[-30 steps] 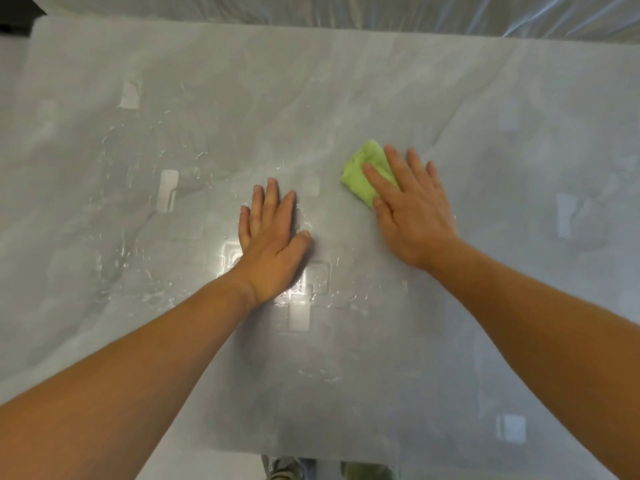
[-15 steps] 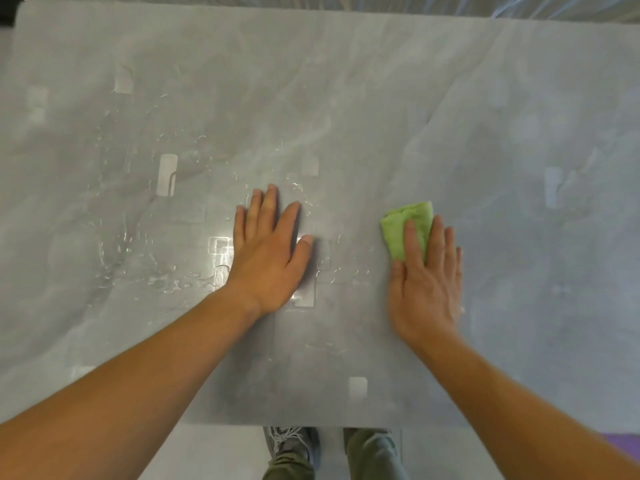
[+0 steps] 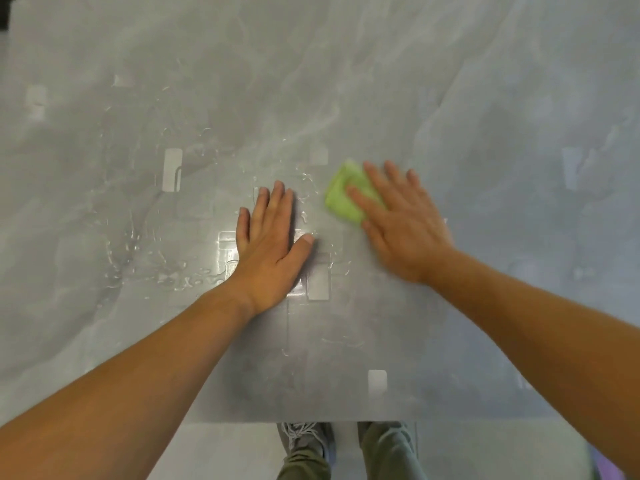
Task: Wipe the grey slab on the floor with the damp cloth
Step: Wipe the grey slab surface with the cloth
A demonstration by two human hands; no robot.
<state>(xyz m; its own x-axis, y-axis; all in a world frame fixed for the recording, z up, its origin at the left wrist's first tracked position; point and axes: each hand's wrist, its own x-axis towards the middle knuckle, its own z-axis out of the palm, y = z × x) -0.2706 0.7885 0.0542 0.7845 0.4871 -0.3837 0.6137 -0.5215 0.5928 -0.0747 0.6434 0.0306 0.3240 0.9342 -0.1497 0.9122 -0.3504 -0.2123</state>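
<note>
Nearest us, our grey shoe (image 3: 306, 441) and olive trouser legs (image 3: 388, 455) stand on the pale floor (image 3: 225, 452), just short of the grey slab's (image 3: 346, 98) near edge, which runs straight across from left to right. Beyond that edge the slab fills the view, with broad bare room to the right and towards the far side.

Our left hand (image 3: 272, 247) lies flat on the slab, fingers spread and pointing away, holding nothing. Water streaks (image 3: 166, 271) glisten to its left. Just beside it, our right hand (image 3: 401, 220) presses flat on the green cloth (image 3: 346, 195), fingers extended over it, not curled around it. The folded cloth's long axis runs diagonally, from far-left to near-right, and it sits near the slab's middle.

Half a second ago the cloth lay further right and nearer us; it now sits closer to the left hand, which has not moved.
</note>
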